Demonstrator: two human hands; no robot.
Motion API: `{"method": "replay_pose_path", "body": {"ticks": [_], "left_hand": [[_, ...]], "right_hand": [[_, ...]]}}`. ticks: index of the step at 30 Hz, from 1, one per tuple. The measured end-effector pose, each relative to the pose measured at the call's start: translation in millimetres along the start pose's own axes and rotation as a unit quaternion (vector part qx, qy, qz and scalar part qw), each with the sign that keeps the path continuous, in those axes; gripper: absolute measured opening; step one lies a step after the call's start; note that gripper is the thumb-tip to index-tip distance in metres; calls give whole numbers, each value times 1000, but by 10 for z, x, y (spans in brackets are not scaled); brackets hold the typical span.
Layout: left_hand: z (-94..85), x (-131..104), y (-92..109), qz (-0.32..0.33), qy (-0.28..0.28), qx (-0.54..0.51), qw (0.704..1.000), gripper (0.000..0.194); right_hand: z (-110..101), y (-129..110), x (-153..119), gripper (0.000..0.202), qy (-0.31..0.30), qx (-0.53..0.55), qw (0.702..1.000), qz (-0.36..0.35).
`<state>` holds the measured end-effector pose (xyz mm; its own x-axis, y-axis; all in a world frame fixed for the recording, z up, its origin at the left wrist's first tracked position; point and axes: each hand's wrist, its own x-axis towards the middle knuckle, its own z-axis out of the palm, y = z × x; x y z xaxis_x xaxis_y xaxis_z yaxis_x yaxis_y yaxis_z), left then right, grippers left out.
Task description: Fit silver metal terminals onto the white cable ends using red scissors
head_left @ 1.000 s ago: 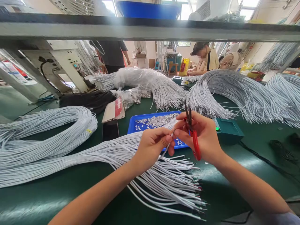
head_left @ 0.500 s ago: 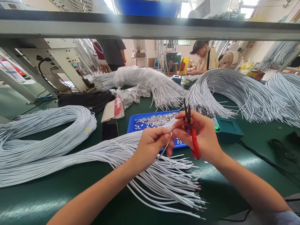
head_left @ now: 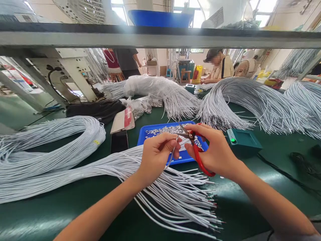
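My left hand [head_left: 160,152] pinches one white cable [head_left: 171,157] close to its end, which points up. In my right hand [head_left: 213,150] are red-handled scissors [head_left: 198,157], their dark blades parted and lying at the cable's tip. Behind both hands is a blue tray [head_left: 142,135] holding many small metal pieces [head_left: 163,130]. A long bundle of white cables [head_left: 105,164] runs from the left beneath my left hand, its loose ends fanned out at the centre front.
A coiled cable bundle [head_left: 85,134] lies at left, near a phone [head_left: 119,142] and a cardboard piece [head_left: 122,120]. A green device [head_left: 244,140] stands right of the tray. More cable bundles [head_left: 250,97] lie behind. A metal beam [head_left: 160,41] crosses above; a person [head_left: 220,67] sits beyond.
The scissors have turned from pointing upward to pointing left, their blades now at the cable's tip. My right hand has drawn its fingertips off the cable. The view has tilted slightly upward.
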<state>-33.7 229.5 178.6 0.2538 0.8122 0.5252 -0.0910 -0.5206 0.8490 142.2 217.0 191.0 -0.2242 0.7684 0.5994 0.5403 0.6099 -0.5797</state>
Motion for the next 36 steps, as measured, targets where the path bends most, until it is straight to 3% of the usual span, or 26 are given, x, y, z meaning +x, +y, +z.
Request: {"method": "replay_pose_path", "body": {"ticks": [8,23,30,36], "left_hand": [[7,-11,-6,61,-5,71,996,17],[-10,-38,69,111,-21,154,982,19],[-5,-39,104,50,-31,111,992,18],[-15,4,33,-8,73,28,997,13]], "right_hand": [[24,-32,-28,44,-63,-27,997,16],[21,-55,-85,45,-51,-26,998,15],[-4,-58,-73,48,-53,-22,997,47],[-61,44,48,32,-21,-3,996,86]]}}
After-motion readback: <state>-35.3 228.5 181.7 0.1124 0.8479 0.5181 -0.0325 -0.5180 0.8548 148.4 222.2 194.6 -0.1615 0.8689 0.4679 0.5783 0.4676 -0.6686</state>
